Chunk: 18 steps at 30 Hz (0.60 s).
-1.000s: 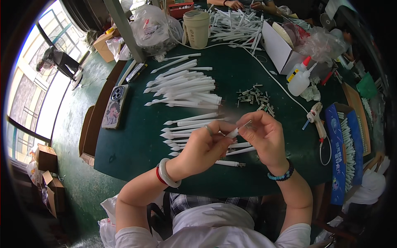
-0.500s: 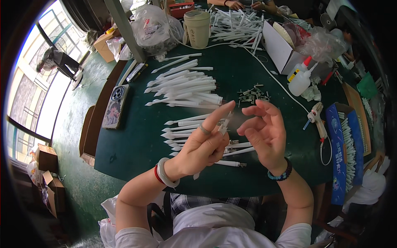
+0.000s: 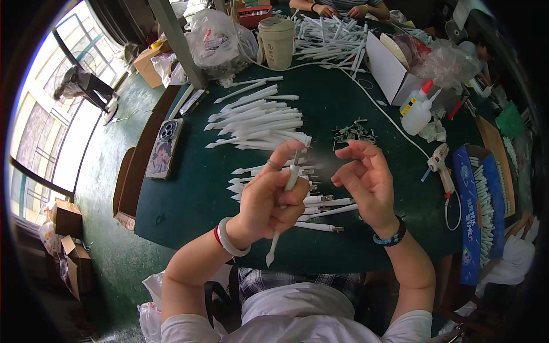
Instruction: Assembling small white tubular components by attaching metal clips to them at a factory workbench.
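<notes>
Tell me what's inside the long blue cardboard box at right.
Slim white sticks show inside the long blue cardboard box; anything beneath the top ones is covered.

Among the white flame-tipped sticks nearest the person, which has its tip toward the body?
The white flame-tipped stick in the left hand; the neighbouring sticks lie on the green tabletop, their visible tips pointing leftward.

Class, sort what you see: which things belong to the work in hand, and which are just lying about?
Likely part of the work:
white stick, held in the left hand
similar white sticks, laid on the table
small metal parts, piled beyond the open right hand

Apparently just lying about:
phone
beige cup
clear plastic bag
</notes>
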Each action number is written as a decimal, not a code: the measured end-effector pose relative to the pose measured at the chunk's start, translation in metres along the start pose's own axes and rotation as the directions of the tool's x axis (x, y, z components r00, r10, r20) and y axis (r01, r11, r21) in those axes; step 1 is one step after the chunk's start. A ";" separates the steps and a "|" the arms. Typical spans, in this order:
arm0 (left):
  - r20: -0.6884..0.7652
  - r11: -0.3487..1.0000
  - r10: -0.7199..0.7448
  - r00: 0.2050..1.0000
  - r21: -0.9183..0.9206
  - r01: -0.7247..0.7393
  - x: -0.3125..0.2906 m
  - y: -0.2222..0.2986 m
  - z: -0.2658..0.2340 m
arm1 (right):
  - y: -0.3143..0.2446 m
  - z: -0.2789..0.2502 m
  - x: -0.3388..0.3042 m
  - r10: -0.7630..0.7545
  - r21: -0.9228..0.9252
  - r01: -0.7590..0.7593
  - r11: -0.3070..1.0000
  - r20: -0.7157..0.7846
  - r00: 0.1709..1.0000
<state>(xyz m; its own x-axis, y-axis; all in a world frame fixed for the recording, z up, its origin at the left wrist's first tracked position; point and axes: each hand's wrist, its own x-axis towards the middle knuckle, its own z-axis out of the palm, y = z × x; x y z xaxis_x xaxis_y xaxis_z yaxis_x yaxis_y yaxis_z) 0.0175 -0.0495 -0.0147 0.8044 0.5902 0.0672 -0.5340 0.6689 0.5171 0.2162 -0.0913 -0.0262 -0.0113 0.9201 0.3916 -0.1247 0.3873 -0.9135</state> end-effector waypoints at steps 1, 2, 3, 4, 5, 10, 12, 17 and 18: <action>0.001 1.000 -0.003 1.000 0.000 0.003 0.000 0.000 0.000 | -0.001 0.002 0.000 -0.006 0.010 0.006 1.000 -0.021 1.000; 0.010 1.000 -0.007 1.000 -0.025 0.007 0.001 0.001 0.001 | -0.001 0.002 0.000 -0.012 0.018 0.013 1.000 -0.042 0.999; 0.021 0.999 -0.011 1.000 -0.051 0.012 0.001 0.000 0.002 | -0.001 0.002 0.000 -0.012 0.016 0.013 1.000 -0.047 0.999; 0.009 0.999 -0.009 1.000 0.036 0.009 0.002 -0.001 0.004 | -0.001 0.001 0.000 0.017 -0.004 -0.018 1.000 -0.053 0.998; -0.002 0.992 -0.007 1.000 0.123 0.007 0.002 -0.003 0.005 | -0.001 0.001 -0.001 0.046 -0.024 -0.048 0.999 -0.060 0.997; 0.063 0.945 -0.055 0.996 0.324 0.032 0.001 -0.012 0.008 | -0.016 0.016 0.002 0.200 0.132 -0.210 0.969 0.079 0.977; 0.066 0.903 -0.044 0.997 0.430 0.012 0.002 -0.015 0.006 | -0.015 0.018 0.000 0.207 0.130 -0.213 0.968 0.058 0.977; 0.167 0.667 0.059 0.984 0.727 -0.163 0.006 -0.019 0.003 | -0.015 0.014 -0.003 0.211 0.105 -0.212 0.972 0.024 0.977; 0.191 0.603 0.072 0.979 0.773 -0.195 0.006 -0.019 0.003 | -0.014 0.012 -0.003 0.188 0.037 -0.189 0.981 0.036 0.982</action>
<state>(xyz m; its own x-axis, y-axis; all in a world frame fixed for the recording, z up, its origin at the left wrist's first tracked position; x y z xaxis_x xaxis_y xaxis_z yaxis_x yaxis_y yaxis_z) 0.0334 -0.0602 -0.0213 0.7987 0.5399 0.2656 -0.2777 -0.0608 0.9588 0.2061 -0.1007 -0.0130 -0.0703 0.9737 0.2167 -0.1566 0.2038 -0.9664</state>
